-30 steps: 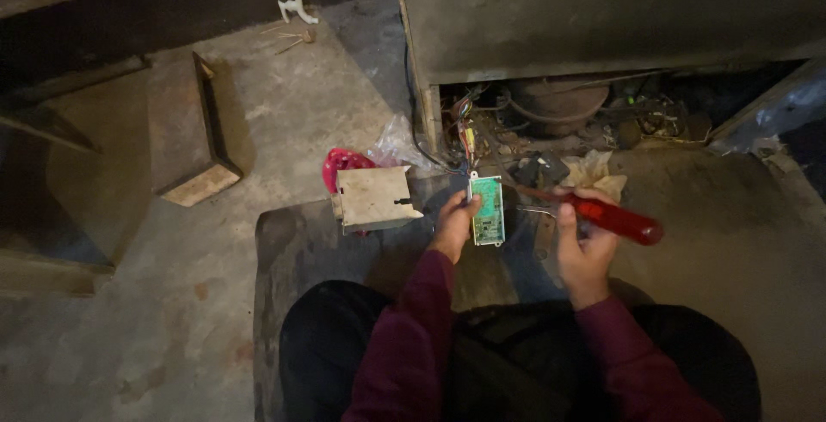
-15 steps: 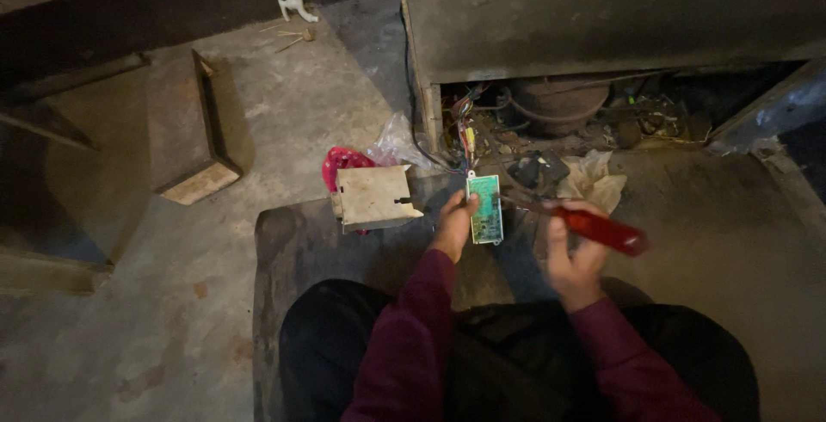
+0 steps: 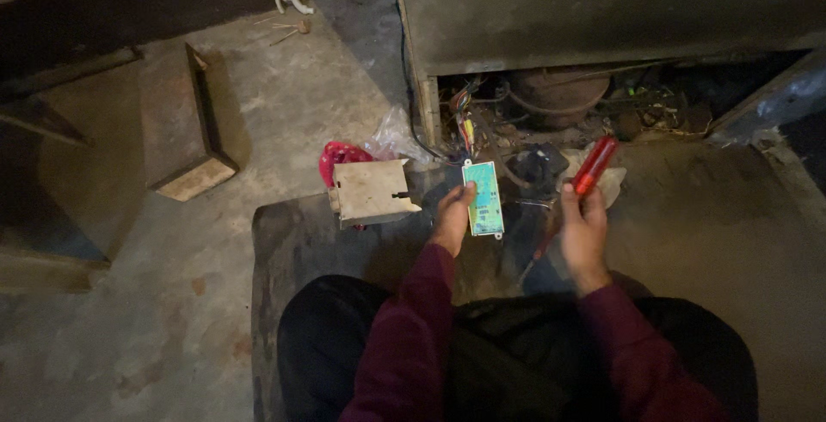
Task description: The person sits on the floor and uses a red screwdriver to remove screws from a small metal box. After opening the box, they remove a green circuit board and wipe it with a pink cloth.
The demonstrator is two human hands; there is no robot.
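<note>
Left hand (image 3: 449,215) pinches the green circuit board (image 3: 483,199) by its edge, face up for reading; right hand (image 3: 583,228) wraps the red-handled screwdriver (image 3: 594,166), handle far, clear of the board.

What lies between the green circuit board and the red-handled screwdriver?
In the head view, a dark black part sits on the floor between the green circuit board in the left hand and the red-handled screwdriver.

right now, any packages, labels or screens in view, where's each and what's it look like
Clear plastic bag: crumpled on the floor by the appliance's open base, behind the red item.
Pale box: small, squarish, on the mat left of the left hand.
Small label patch on the green circuit board: rectangular, pale; board held upright in the left hand.
No screens or signs.
</note>
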